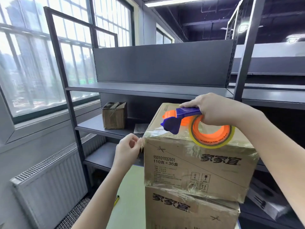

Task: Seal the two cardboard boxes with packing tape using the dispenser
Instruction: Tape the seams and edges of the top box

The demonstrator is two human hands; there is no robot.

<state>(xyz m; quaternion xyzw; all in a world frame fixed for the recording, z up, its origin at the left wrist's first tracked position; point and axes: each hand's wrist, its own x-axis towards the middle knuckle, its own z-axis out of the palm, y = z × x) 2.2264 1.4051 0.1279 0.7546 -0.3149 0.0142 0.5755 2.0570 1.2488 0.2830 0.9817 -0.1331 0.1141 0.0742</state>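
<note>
Head camera looks down on two big cardboard boxes stacked one on the other: the upper box [198, 164] sits on the lower box [189, 212], both on a pale table [132, 187]. One tape dispenser [179, 117], blue, carrying one orange roll [212, 137], rests on the upper box's top near its front edge, with the right hand [212, 109] curled round its handle. The left hand [127, 151] is at that box's top left corner, thumb and fingers pinched on what looks like a clear tape end [141, 142], though glare makes that hard to confirm. One smaller box [114, 115] stands on a shelf [92, 126] behind.
</note>
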